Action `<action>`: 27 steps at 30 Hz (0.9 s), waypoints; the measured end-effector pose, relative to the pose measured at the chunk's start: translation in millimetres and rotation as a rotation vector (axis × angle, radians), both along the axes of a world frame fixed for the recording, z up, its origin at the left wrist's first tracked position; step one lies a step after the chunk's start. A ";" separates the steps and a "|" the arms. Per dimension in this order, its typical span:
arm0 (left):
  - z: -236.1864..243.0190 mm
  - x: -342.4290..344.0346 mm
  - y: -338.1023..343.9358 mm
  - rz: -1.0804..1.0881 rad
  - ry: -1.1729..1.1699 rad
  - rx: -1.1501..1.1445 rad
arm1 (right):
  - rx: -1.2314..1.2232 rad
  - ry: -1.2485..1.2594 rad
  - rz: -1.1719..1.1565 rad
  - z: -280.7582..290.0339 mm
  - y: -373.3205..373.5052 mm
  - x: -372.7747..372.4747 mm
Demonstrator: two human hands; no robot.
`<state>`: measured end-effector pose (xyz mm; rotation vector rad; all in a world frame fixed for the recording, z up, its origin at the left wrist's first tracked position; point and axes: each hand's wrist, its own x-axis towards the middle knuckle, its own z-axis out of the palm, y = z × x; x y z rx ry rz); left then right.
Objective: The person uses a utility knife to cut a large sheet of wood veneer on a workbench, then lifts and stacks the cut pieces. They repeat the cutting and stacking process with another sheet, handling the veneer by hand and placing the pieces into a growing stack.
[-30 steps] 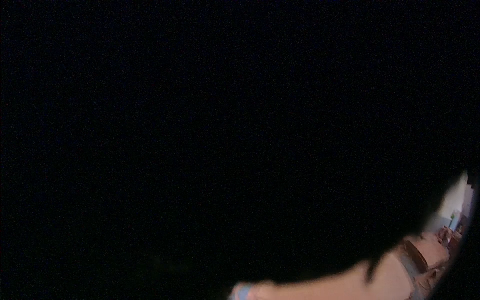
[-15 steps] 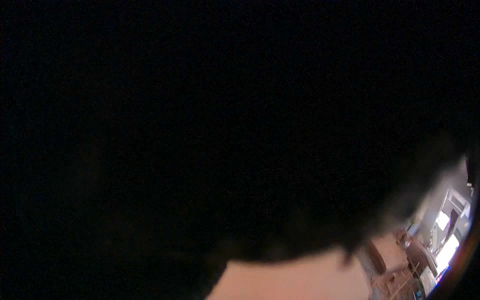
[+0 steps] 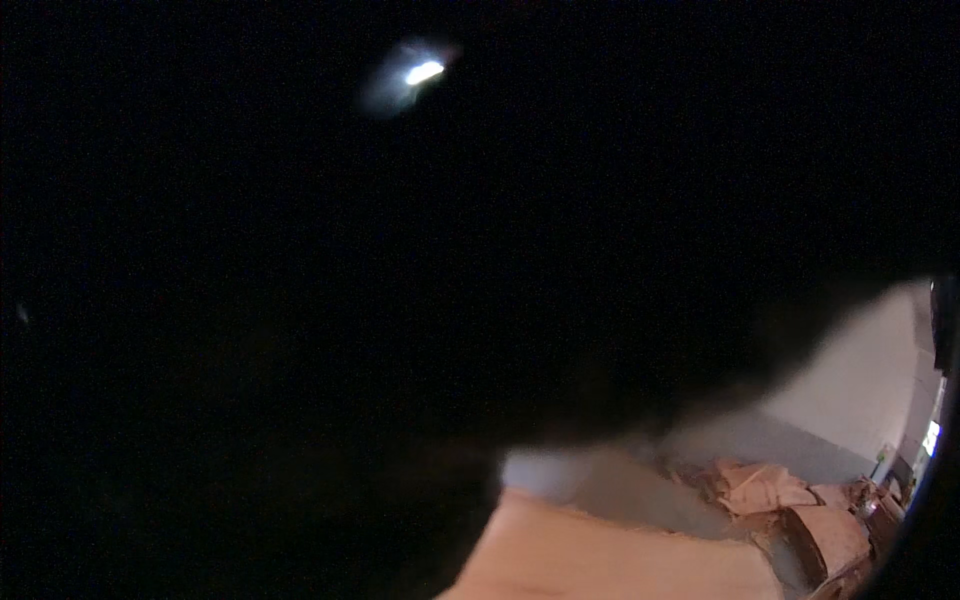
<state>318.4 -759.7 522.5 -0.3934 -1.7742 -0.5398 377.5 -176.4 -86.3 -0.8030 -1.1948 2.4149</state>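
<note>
Neither the left hand nor the right hand can be made out, so whether either one is clenched, released or grasping something I cannot tell. Most of the view is taken up by a black cover (image 3: 300, 300), soft at its lower border, as though something lies close against the lens; what it is does not show.

Next in size comes a flat tan surface (image 3: 620, 560) at the bottom, right of centre, with a fairly straight far edge and no hand on its visible part. Beyond the black, at right, stands a pale wall (image 3: 860, 380) with a darker grey lower band (image 3: 800, 438). Between wall and surface lie crumpled brown pieces (image 3: 765, 487), and just beside them a brown box-like piece (image 3: 835, 538), its contents too small to read. Smaller again are a bright streak (image 3: 425, 73) high in the darkness and a tiny white glare (image 3: 932, 438) at the right rim.

How much of the work is done or left cannot be judged: the handling area is hidden.
</note>
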 end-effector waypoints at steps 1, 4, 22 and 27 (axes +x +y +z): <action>8.7 -8.7 -10.7 0.008 0.003 -0.004 | 0.035 0.013 -0.149 -2.6 -37.6 -42.7; -18.1 -59.1 -58.1 0.007 -0.085 0.036 | 0.211 -0.081 -0.034 122.2 -101.8 -8.5; -34.2 -814.2 -507.4 -0.242 -0.119 0.122 | -0.278 -0.399 0.235 87.6 -619.3 -578.8; -21.8 -830.4 -524.6 -0.379 0.038 0.108 | -0.224 -0.251 0.249 74.4 -647.4 -579.1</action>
